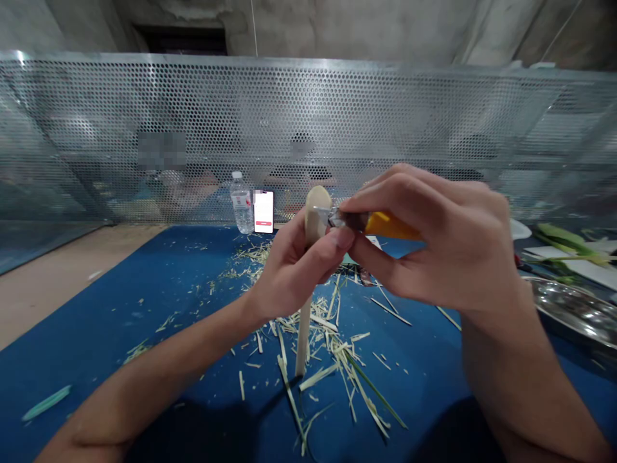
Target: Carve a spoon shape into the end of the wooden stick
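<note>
My left hand (294, 267) grips a pale peeled stalk (303, 337) upright, with its rounded top rising above my fingers. My right hand (436, 241) is shut on a utility knife with a yellow-orange handle (389, 226). The knife's metal blade (332, 218) lies against the upper part of the stalk, partly hidden by my fingers. The stalk's lower end reaches down towards the blue mat (144, 360), and I cannot tell whether it touches. Scattered plant shavings (322, 341) lie beneath my hands.
A plastic water bottle (241, 202) and a lit phone (263, 211) stand at the mat's far edge, before a perforated metal screen (308, 109). A steel tray (573, 312) and green stalks (563, 241) lie to the right. A person is blurred behind the screen.
</note>
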A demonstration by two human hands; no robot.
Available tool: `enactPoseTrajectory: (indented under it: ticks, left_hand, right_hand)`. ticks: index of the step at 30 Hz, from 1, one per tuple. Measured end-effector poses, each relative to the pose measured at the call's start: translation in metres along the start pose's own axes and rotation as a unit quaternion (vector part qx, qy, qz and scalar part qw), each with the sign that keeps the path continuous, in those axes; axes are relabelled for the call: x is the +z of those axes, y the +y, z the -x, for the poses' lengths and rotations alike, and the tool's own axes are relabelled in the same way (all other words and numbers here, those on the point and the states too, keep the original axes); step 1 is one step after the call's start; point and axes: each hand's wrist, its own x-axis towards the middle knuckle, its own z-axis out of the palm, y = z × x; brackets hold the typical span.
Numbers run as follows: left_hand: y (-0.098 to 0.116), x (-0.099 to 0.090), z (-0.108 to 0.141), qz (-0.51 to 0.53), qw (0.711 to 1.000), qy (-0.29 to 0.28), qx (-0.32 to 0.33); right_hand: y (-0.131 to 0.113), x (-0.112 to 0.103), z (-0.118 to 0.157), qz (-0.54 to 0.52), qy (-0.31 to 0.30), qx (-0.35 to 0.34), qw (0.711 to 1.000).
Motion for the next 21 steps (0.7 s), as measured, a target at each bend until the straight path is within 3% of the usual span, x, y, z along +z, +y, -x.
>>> enactPoseTrajectory:
  ticks: [21]
  left_hand:
    - [0.0012,-0.0012,0.0001,0.015,1.000,-0.018,-0.006]
  right_hand:
    - [-0.0012,0.0006,-0.0005,0.002,0.016,-0.011,1.000]
